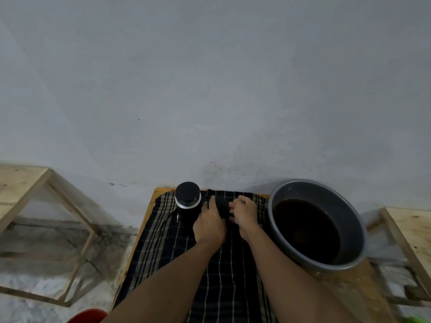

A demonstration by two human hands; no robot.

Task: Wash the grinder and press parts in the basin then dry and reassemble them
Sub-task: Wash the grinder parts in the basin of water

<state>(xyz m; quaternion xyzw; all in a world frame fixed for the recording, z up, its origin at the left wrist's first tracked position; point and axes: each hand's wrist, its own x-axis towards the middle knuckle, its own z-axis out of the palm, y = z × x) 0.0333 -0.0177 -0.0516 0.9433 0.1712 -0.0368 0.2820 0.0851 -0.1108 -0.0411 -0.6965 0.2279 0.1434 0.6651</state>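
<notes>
Drying looks to be the step in hand, judging from how things lie. Left hand [210, 221] and right hand [245, 213] meet over a small dark part [222, 207]. The left fingers [211, 202] curl over it from one side and the right fingers [233, 207] curl in against the other, so both grip it between them. It is too dark to tell which part it is, or whether a fold of cloth is wrapped round it.

Beneath the fingers a dark striped cloth [221, 276] is spread over the wooden worktop [149, 207], probably to catch drips and serve as a towel. Just left of the left fingers a black cylinder [187, 201] with a metal band stands upright on the cloth, likely set aside until reassembly. Near the right fingers, on their right, sits the grey basin [335, 199] of dark brown water, within easy reach for washing.
</notes>
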